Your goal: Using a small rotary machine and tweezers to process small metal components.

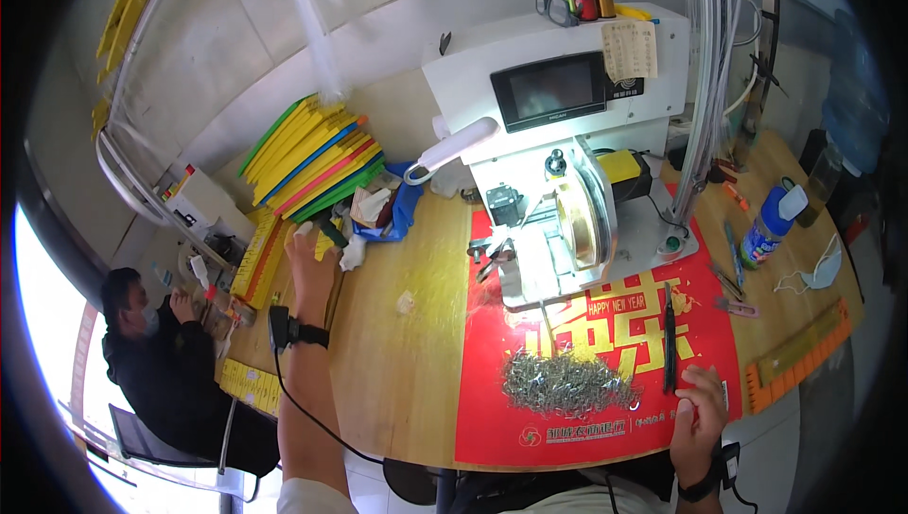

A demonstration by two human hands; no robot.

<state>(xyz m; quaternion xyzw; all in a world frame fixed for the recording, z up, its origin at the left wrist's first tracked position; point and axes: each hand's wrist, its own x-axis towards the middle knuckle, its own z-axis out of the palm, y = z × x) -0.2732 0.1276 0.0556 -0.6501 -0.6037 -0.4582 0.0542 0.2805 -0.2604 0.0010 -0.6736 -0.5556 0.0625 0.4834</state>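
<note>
My left hand (310, 263) reaches to the far left of the table, beside a small yellow and dark green piece (330, 236) and the end of some long yellow strips (257, 259). Its fingertips are too small and partly hidden to show a grip. At the front right edge rests my right hand (698, 415), loosely curled with fingers apart and nothing visible in it. Just beyond its fingers lie black tweezers (670, 339) on a red printed sheet (482, 424). A heap of small thin metal pieces (567, 383) is spread on that sheet, left of the hand.
A white machine (463, 74) with a dark screen (550, 90) and a lit golden wheel (577, 221) stands behind the sheet. Stacked yellow trays (307, 150) lean at the back left. A blue spray can (771, 226) stands right. A co-worker (156, 372) sits at far left.
</note>
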